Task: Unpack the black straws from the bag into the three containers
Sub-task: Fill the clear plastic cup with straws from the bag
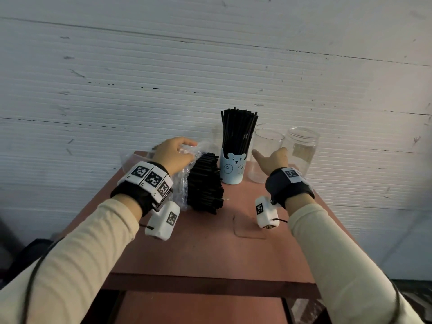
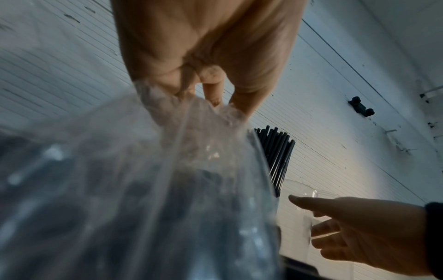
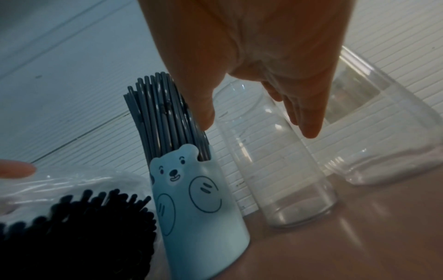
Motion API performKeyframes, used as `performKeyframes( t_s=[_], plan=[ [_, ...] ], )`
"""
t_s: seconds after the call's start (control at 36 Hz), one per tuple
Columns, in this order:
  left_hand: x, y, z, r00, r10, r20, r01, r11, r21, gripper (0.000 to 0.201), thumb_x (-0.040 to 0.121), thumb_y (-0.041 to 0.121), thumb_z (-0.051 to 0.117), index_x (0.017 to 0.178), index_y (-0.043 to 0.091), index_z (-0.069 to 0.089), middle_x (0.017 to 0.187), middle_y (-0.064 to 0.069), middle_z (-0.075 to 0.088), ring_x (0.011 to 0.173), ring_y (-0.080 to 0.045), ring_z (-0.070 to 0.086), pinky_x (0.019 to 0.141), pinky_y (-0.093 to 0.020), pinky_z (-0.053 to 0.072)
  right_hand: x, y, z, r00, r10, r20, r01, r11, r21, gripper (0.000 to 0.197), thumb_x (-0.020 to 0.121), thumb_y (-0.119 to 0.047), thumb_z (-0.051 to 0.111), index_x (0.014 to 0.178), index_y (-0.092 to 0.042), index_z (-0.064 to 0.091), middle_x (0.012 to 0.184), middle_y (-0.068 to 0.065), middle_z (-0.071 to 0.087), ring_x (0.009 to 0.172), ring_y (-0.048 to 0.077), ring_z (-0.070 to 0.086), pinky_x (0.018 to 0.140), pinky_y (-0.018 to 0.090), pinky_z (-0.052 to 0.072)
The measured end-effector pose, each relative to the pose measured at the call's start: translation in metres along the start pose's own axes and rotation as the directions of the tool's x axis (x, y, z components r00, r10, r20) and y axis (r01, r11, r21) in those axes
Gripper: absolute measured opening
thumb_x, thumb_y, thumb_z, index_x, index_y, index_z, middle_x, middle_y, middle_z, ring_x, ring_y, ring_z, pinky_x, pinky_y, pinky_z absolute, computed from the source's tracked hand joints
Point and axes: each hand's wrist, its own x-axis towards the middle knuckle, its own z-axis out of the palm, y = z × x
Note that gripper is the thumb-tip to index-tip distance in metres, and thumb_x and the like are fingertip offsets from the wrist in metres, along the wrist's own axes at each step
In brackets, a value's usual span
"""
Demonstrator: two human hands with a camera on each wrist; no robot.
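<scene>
1. cream sleeves (image 1: 84, 249) are seen nearest, reaching over the near edge of the reddish desk (image 1: 210, 249); a black band with white marker blocks is worn at each wrist.
2. the clear plastic bag (image 1: 184, 181) is pinched at its crumpled far end by the left hand (image 1: 174, 154), fingers and thumb curled round the film. the bag is probably held up this way so that its mouth faces the near side and the straws can be drawn out.
3. a thick bundle of black straws (image 1: 205, 183) lies partly in the bag, its cut ends towards the near side, just left of the bear cup.
4. the pale blue bear cup (image 1: 232, 168) stands upright towards the far edge and is already packed with upright straws (image 1: 238, 129), so one of the three containers is judged filled.
5. the right hand (image 1: 272, 160) is held apart, fingers straight and spread, gripping nothing, near the clear tumbler (image 1: 264, 155); whether the glass is touched cannot be told. it is judged to be reaching to steady or pull the tumbler closer.
6. the clear jar (image 1: 300, 148) stands at the far right, just beside the tumbler; both look empty, so two containers are still to be filled.
</scene>
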Motion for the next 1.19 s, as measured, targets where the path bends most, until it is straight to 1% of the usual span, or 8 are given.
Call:
performKeyframes(
  t_s=[0.31, 0.44, 0.58, 0.78, 0.94, 1.06, 1.11, 1.19],
  plan=[
    [-0.002, -0.005, -0.004, 0.999, -0.008, 0.043, 0.007, 1.000, 0.009, 0.034, 0.084, 0.016, 0.068, 0.115, 0.032, 0.066, 0.129, 0.002, 0.058, 0.109, -0.009, 0.049, 0.084, -0.025, 0.038, 0.005, -0.004, 0.008, 0.997, 0.062, -0.055, -0.064, 0.997, -0.042, 0.072, 0.093, -0.042, 0.057, 0.141, -0.004, 0.019, 0.136, 0.025, 0.044, 0.118, 0.040, 0.051, 0.092, 0.044, 0.040],
    [-0.007, -0.005, -0.008, 0.998, -0.015, 0.065, 0.014, 1.000, 0.014, 0.034, 0.085, 0.016, 0.068, 0.115, 0.032, 0.065, 0.130, 0.000, 0.057, 0.117, -0.012, 0.050, 0.086, -0.025, 0.037, -0.002, 0.001, 0.001, 1.000, 0.028, 0.002, -0.028, 0.999, -0.021, 0.078, 0.095, -0.041, 0.056, 0.146, -0.003, 0.013, 0.141, 0.027, 0.040, 0.125, 0.041, 0.046, 0.098, 0.046, 0.039],
    [-0.017, -0.003, -0.013, 0.998, -0.005, 0.057, 0.002, 0.999, 0.044, 0.031, 0.088, 0.019, 0.067, 0.116, 0.032, 0.065, 0.120, 0.005, 0.055, 0.117, -0.010, 0.049, 0.084, -0.025, 0.034, -0.023, 0.012, -0.022, 0.997, -0.066, 0.045, 0.066, 0.998, 0.003, 0.072, 0.096, -0.042, 0.054, 0.146, -0.005, 0.018, 0.141, 0.022, 0.042, 0.128, 0.035, 0.044, 0.084, 0.031, 0.033],
    [-0.026, -0.007, -0.026, 0.997, 0.022, 0.070, -0.026, 0.998, 0.058, 0.031, 0.087, 0.014, 0.066, 0.107, 0.038, 0.066, 0.130, -0.001, 0.059, 0.120, -0.015, 0.052, 0.087, -0.028, 0.039, -0.045, 0.028, -0.049, 0.982, -0.152, 0.116, 0.149, 0.988, 0.030, 0.074, 0.091, -0.046, 0.059, 0.143, -0.009, 0.023, 0.108, 0.008, 0.048, 0.101, 0.023, 0.051, 0.085, 0.031, 0.038],
    [-0.038, -0.003, -0.042, 0.993, 0.046, 0.107, -0.052, 0.997, 0.054, 0.035, 0.085, 0.016, 0.069, 0.096, 0.049, 0.065, 0.129, 0.006, 0.060, 0.121, -0.014, 0.053, 0.104, -0.043, 0.042, -0.064, 0.032, -0.059, 0.959, -0.189, 0.212, 0.188, 0.982, 0.026, 0.074, 0.090, -0.049, 0.059, 0.144, -0.012, 0.025, 0.120, 0.018, 0.055, 0.104, 0.025, 0.055, 0.085, 0.030, 0.038],
    [-0.044, 0.000, -0.047, 0.989, 0.047, 0.142, -0.050, 0.999, 0.017, 0.035, 0.087, 0.009, 0.066, 0.106, 0.038, 0.066, 0.132, 0.002, 0.058, 0.125, -0.014, 0.050, 0.109, -0.045, 0.037, -0.069, 0.031, -0.058, 0.945, -0.200, 0.259, 0.204, 0.979, 0.012, 0.077, 0.089, -0.051, 0.059, 0.145, -0.012, 0.024, 0.127, 0.012, 0.052, 0.108, 0.024, 0.056, 0.091, 0.034, 0.043],
    [-0.047, -0.001, -0.048, 0.985, 0.041, 0.167, -0.044, 0.999, 0.011, 0.032, 0.088, 0.014, 0.067, 0.110, 0.037, 0.066, 0.135, 0.003, 0.056, 0.127, -0.015, 0.049, 0.110, -0.044, 0.036, -0.071, 0.030, -0.057, 0.942, -0.195, 0.272, 0.203, 0.979, -0.001, 0.078, 0.089, -0.051, 0.060, 0.145, -0.011, 0.024, 0.129, 0.013, 0.052, 0.112, 0.026, 0.057, 0.096, 0.037, 0.045],
    [-0.055, -0.003, -0.050, 0.975, 0.039, 0.219, -0.054, 0.996, 0.065, 0.038, 0.072, 0.052, 0.069, 0.109, 0.051, 0.062, 0.135, 0.015, 0.055, 0.128, -0.011, 0.049, 0.112, -0.048, 0.033, -0.073, 0.032, -0.055, 0.937, -0.205, 0.283, 0.221, 0.975, -0.025, 0.077, 0.091, -0.048, 0.059, 0.146, -0.008, 0.024, 0.131, 0.012, 0.049, 0.111, 0.021, 0.052, 0.094, 0.032, 0.041]
  ],
)
